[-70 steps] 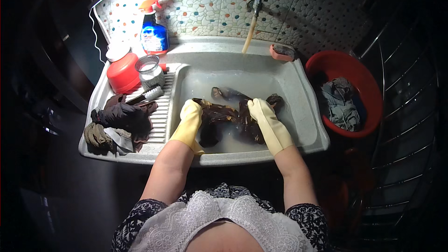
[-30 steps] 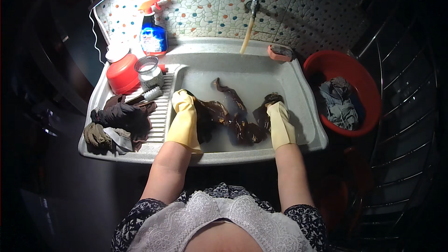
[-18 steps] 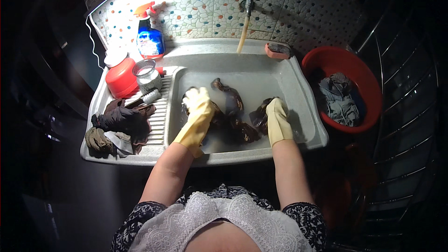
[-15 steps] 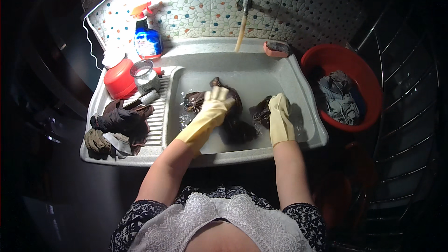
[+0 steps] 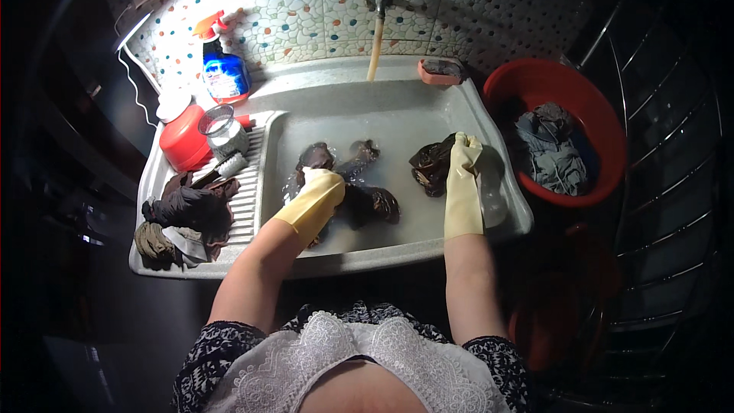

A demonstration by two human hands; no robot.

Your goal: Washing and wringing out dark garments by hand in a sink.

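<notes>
1. At far left, a heap of dark clothes lies on the ribbed drainboard, an olive cloth at its front edge.
2. Behind it stand a red container, a clear jar and a blue spray bottle, with a brush near the jar.
3. The left hand, in a yellow rubber glove, presses against a dark garment in the cloudy water of the grey sink; whether its fingers are apart or together cannot be told.
4. Above the water, a pale hose hangs from the wall tap; a pink dish sits on the back rim.
5. The right hand, also gloved, has its fingers curled tightly on a dark bunch of cloth at the sink's right side.
6. At far right, a red basin holds grey clothes.
</notes>
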